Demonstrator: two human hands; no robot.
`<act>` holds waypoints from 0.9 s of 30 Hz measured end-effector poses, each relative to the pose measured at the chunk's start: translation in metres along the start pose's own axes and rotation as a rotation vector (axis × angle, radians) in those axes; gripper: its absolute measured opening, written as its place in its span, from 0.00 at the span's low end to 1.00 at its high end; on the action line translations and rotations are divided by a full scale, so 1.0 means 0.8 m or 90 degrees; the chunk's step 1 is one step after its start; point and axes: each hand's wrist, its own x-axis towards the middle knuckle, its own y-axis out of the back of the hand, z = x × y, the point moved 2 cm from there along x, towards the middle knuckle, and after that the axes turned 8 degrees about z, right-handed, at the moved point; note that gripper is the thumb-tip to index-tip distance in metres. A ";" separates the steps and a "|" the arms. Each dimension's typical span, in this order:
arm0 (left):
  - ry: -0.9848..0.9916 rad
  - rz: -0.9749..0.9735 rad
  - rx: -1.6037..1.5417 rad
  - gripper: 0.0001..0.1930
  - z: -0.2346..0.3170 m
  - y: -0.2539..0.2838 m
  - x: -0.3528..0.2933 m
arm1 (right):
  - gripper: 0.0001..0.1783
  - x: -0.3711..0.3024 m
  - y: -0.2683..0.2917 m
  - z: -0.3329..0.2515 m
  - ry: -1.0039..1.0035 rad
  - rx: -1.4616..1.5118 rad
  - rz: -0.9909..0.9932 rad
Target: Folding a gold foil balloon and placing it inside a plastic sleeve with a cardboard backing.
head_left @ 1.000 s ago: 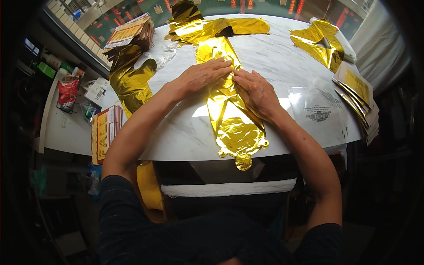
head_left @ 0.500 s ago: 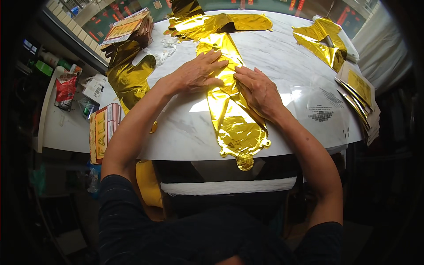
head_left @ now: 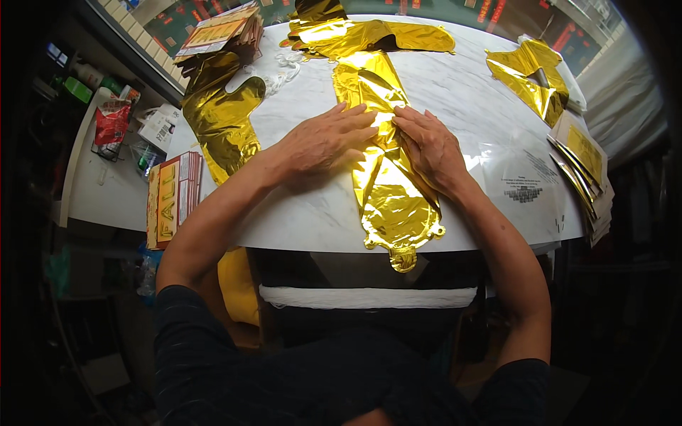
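Observation:
A flat, gold foil balloon (head_left: 399, 213) lies lengthwise before me on the marble-patterned table (head_left: 305, 216). Its rounded, tabbed near end hangs slightly over the table's front edge. My left hand (head_left: 328, 140) rests on the balloon's left side, palm down, with its fingers stretched out across the foil. On the right side, my right hand (head_left: 432, 148) lies flat, its fingertips on the middle of the balloon and its palm along the folded right edge. The two hands' fingertips are close together but apart. Neither hand grasps anything that I can see.
More gold foil balloons lie at the far middle (head_left: 383, 35), the left (head_left: 226, 121) and the far right (head_left: 529, 74). Printed packets stand stacked at far left (head_left: 220, 34) and near left (head_left: 172, 199). Flat packets (head_left: 581, 160) and a clear plastic bag (head_left: 522, 174) lie right.
My left hand has slid toward me along the balloon, its fingers now straighter and closer together. My right hand stays at about the same spot on the foil. The view has shifted slightly.

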 end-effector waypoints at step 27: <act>0.062 0.064 -0.113 0.30 0.002 -0.008 -0.019 | 0.16 -0.009 0.112 0.033 -0.117 0.238 -0.033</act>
